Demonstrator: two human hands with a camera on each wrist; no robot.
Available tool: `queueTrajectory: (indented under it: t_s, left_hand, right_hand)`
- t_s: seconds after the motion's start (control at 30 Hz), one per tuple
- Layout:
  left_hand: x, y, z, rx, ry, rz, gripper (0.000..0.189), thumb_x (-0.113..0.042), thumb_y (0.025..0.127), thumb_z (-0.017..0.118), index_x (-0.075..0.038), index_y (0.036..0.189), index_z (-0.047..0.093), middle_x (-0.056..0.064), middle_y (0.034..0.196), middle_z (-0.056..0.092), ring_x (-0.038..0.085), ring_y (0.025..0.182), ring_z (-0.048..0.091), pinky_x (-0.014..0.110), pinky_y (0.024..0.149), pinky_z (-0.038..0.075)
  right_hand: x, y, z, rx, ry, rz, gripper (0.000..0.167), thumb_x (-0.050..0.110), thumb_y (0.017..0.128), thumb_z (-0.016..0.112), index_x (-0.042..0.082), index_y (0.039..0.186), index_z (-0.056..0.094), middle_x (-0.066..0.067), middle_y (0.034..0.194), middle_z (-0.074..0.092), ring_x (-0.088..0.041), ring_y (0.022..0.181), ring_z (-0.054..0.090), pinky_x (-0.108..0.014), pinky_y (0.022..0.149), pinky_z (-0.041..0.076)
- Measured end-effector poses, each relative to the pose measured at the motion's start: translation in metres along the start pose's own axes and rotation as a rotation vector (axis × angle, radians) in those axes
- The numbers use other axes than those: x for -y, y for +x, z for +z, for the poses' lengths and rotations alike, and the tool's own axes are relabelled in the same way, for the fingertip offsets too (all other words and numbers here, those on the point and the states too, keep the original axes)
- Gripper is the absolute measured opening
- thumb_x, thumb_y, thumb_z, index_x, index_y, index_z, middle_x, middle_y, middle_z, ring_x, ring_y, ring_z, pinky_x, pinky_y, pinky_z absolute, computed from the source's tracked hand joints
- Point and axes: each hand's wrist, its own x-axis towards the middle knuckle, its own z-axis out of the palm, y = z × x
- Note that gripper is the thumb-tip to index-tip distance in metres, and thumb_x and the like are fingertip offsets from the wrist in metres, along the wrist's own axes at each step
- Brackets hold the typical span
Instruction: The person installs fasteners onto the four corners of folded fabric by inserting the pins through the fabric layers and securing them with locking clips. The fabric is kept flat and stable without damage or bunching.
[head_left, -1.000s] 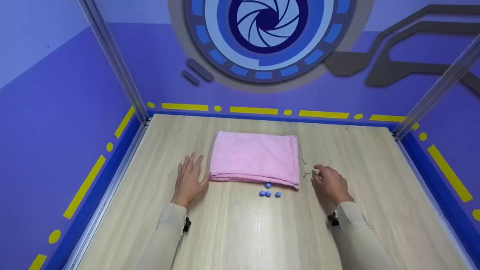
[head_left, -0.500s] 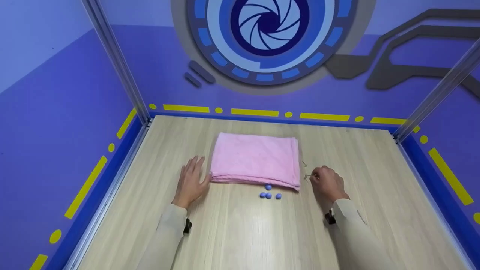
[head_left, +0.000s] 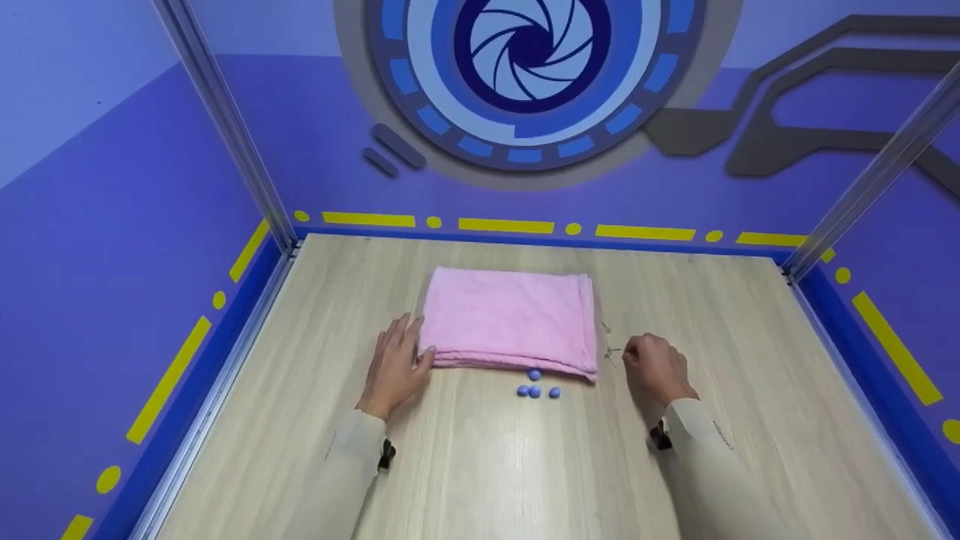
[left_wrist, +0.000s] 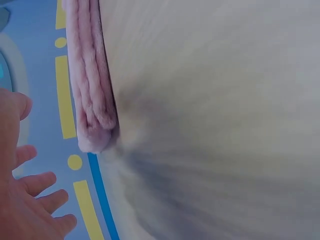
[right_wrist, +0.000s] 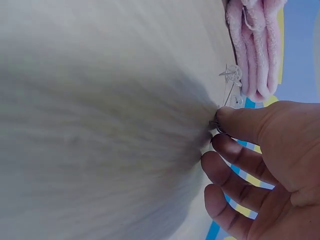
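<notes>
A folded pink towel (head_left: 510, 319) lies on the table, its layered edge facing me. My left hand (head_left: 394, 367) is at its near left corner, fingers spread and relaxed. In the head view the thumb overlaps that corner; contact cannot be told. To the right of the towel, my right hand (head_left: 656, 367) pinches a thin metal pin (right_wrist: 227, 96) between thumb and index finger; part of it is hidden by the fingertips. Close by lie small clear plastic pieces (right_wrist: 232, 74) with thin metal points. Several small blue round pieces (head_left: 535, 391) sit at the towel's near edge.
The pale wooden table (head_left: 480, 465) is bounded by a purple-blue back wall (head_left: 300, 135) and side walls with yellow dashes. Metal corner posts (head_left: 232, 127) stand at the back left and back right.
My left hand has moved slightly right, so its thumb now overlaps the towel's corner. My right hand has shifted slightly left and its fingers have drawn together on the pin.
</notes>
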Motion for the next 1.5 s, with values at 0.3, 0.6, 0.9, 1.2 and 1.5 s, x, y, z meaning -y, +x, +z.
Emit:
queueTrajectory:
  t_s: [0.3,0.6,0.9,1.2,1.5]
  left_hand:
    - [-0.022,0.010,0.018,0.000,-0.023,0.100,0.052,-0.022,0.099,0.067,-0.002,0.145,0.054,0.027,0.153,0.046,0.045,0.142,0.042,0.062,0.117,0.031]
    - [-0.052,0.028,0.033,0.009,-0.021,0.213,0.032,-0.010,0.095,0.070,0.000,0.125,0.068,0.020,0.124,0.068,0.040,0.123,0.061,0.062,0.111,0.039]
    - [-0.086,0.042,0.054,0.030,-0.020,0.294,0.024,-0.011,0.095,0.069,-0.001,0.116,0.073,0.016,0.115,0.073,0.033,0.111,0.067,0.048,0.104,0.049]
    - [-0.123,0.048,0.079,0.125,0.015,0.364,0.027,-0.014,0.097,0.066,-0.003,0.121,0.070,0.015,0.129,0.069,0.030,0.125,0.062,0.053,0.111,0.044]
    - [-0.155,0.047,0.104,0.193,0.142,0.429,0.037,-0.028,0.101,0.062,-0.007,0.131,0.066,0.012,0.137,0.065,0.025,0.131,0.058,0.050,0.113,0.043]
  right_hand:
    - [-0.009,-0.019,-0.009,-0.014,0.040,0.038,0.011,0.013,0.098,0.065,0.006,0.099,0.073,-0.007,0.092,0.071,-0.025,0.081,0.066,-0.050,0.070,0.055]
    - [-0.019,-0.036,-0.015,-0.095,0.066,0.032,0.011,0.012,0.098,0.065,0.005,0.100,0.072,-0.009,0.092,0.070,-0.024,0.080,0.064,-0.047,0.068,0.054]
    - [-0.025,-0.052,-0.023,-0.131,0.061,0.022,0.013,0.012,0.099,0.065,0.004,0.104,0.074,-0.010,0.095,0.069,-0.027,0.085,0.065,-0.050,0.073,0.055]
    - [-0.029,-0.063,-0.026,-0.132,0.070,0.035,0.010,0.013,0.097,0.071,0.006,0.104,0.072,-0.008,0.093,0.067,-0.024,0.082,0.061,-0.045,0.069,0.052]
    - [-0.031,-0.064,-0.023,-0.166,0.061,0.024,0.009,0.014,0.095,0.073,0.007,0.101,0.073,-0.005,0.088,0.067,-0.022,0.077,0.061,-0.041,0.064,0.051]
